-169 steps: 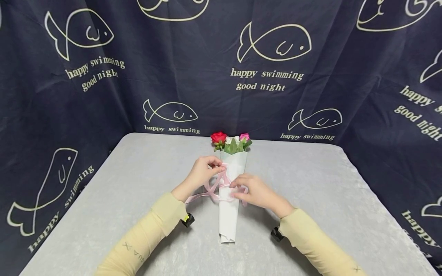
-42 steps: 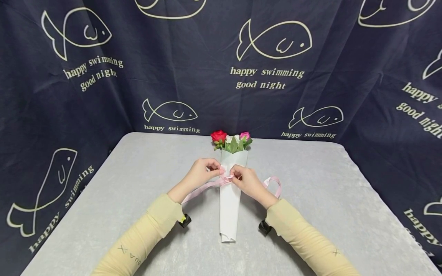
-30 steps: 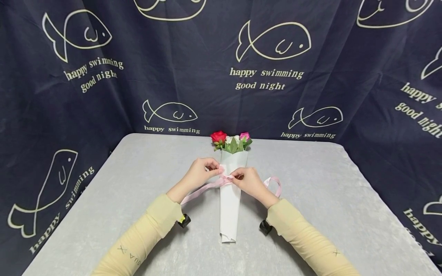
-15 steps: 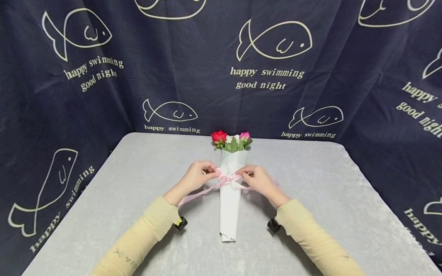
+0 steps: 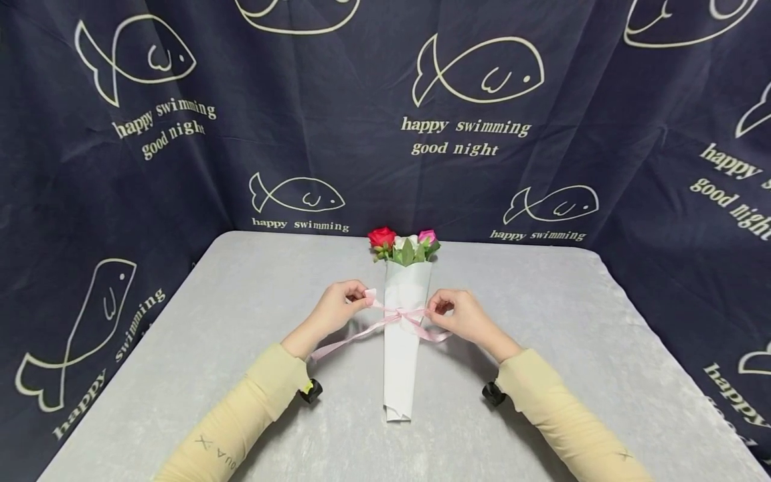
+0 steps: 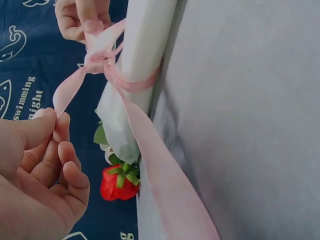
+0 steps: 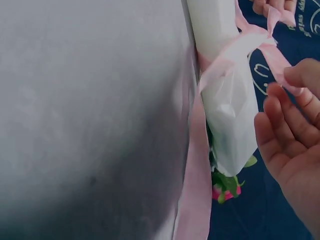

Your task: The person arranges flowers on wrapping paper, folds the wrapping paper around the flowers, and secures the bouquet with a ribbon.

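Observation:
A bouquet wrapped in white paper (image 5: 400,375) lies on the table with its blooms toward the back: a red rose (image 5: 382,237), a white one and a pink one (image 5: 427,236). Round its middle runs a pink ribbon (image 5: 400,313), knotted on top. My left hand (image 5: 337,308) pinches a ribbon part left of the knot between thumb and forefinger. On the other side, my right hand (image 5: 460,318) pinches another part. Both pinched parts stretch out from the knot in the wrist views. A loose ribbon tail (image 6: 160,175) hangs down beside the bouquet in the left wrist view; another tail (image 7: 195,175) shows in the right wrist view.
The bouquet rests on a grey cloth-covered table (image 5: 542,402). Behind and at both sides hangs a dark blue curtain (image 5: 385,100) printed with white fish and lettering. A black wrist camera (image 5: 310,391) sits under the left sleeve, another (image 5: 494,393) under the right.
Both hands have drawn apart, left hand leftward and right hand rightward, pulling the ribbon outward from the knot. Earlier the ribbon lay looser over the paper. The bouquet has stayed in place.

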Demonstrator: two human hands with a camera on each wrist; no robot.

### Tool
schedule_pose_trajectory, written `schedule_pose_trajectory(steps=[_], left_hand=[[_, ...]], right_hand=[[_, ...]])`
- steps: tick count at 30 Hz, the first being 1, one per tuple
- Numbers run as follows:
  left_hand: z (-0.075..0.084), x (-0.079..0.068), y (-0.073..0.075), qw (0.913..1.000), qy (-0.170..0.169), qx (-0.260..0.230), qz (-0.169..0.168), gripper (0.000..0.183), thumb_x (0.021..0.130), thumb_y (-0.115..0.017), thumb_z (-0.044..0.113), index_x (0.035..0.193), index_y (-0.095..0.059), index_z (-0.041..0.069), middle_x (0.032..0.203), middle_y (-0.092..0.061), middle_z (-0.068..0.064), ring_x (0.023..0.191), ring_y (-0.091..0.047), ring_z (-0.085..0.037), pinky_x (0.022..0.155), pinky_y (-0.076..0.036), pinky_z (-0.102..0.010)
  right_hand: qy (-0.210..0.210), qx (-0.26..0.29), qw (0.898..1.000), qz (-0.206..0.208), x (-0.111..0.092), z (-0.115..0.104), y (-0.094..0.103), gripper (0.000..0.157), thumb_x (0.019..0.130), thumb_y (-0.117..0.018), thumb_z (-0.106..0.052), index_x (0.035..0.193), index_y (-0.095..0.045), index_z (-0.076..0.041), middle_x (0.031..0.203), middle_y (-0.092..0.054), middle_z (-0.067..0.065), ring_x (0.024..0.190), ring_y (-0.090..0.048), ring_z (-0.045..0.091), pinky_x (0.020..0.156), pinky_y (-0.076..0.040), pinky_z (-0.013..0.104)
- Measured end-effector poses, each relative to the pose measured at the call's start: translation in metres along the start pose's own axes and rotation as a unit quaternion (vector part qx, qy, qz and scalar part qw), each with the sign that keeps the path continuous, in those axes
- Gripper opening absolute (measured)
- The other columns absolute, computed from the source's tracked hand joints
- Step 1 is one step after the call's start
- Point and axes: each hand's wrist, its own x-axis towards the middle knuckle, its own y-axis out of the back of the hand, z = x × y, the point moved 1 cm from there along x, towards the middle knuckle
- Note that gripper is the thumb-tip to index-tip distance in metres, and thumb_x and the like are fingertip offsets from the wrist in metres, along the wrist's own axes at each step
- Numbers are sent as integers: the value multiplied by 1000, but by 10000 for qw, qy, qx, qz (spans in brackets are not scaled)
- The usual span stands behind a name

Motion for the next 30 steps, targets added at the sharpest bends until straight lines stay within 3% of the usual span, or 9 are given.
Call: schedule_pose_trajectory(steps=[4, 8, 12, 15, 22, 26, 30], left_hand=[[-6, -1, 1, 9999, 21, -38, 129, 7, 86, -69, 13, 86, -65, 8, 77, -65, -3, 73, -58, -14, 62, -46, -24], [-13, -2, 2, 9997, 156, -35, 183, 6, 87, -68, 14, 86, -65, 9, 77, -65, -1, 72, -57, -12, 62, -46, -25], [-15, -3, 1, 9997, 189, 1, 126, 6, 87, -68, 14, 88, -66, 9, 77, -66, 0, 72, -57, -12, 63, -46, -25], [-14, -4, 1, 9999, 95, 1, 44, 5, 87, -68, 13, 88, -66, 9, 77, -65, -1, 73, -57, -12, 63, -46, -24], [-11, -3, 0, 10000, -1, 24, 25, 4, 86, -67, 11, 88, -66, 9, 77, -63, -1, 71, -55, -13, 63, -44, -23], [-14, -4, 1, 10000, 27, 82, 35, 4, 86, -68, 12, 87, -66, 8, 76, -63, 0, 72, -55, -12, 64, -44, -24], [-16, -6, 3, 9999, 18, 136, 38, 4, 85, -68, 13, 86, -66, 9, 76, -64, 0, 72, -55, -12, 65, -44, -25]], right_hand=[[-451, 836, 9954, -106, -3, 9, 4, 4, 84, -69, -6, 87, -65, -5, 80, -68, 8, 73, -65, 18, 70, -55, 31], [-1035, 1859, 9770, -122, -4, 15, 6, 16, 87, -66, -5, 99, -64, 6, 88, -66, 27, 78, -66, 31, 73, -55, 42], [-1386, 2335, 9624, -20, -5, 14, 5, 19, 89, -61, -1, 104, -61, 10, 94, -63, 31, 79, -66, 25, 78, -54, 45], [-1554, 2369, 9590, 85, -4, 9, 3, 18, 89, -58, -1, 104, -62, 9, 95, -64, 26, 79, -65, 22, 80, -54, 42], [-1600, 1543, 9737, 506, -1, 3, -4, 24, 78, -76, -10, 90, -62, 5, 76, -62, 6, 64, -56, 11, 60, -50, 24], [-1661, 1696, 9697, 583, -2, 5, -4, 28, 81, -72, -3, 102, -60, 9, 82, -65, 15, 66, -58, 9, 60, -53, 26], [-1681, 1588, 9716, 505, -5, 7, 0, 23, 85, -66, -1, 105, -62, 10, 85, -68, 20, 72, -66, 25, 64, -56, 30]])
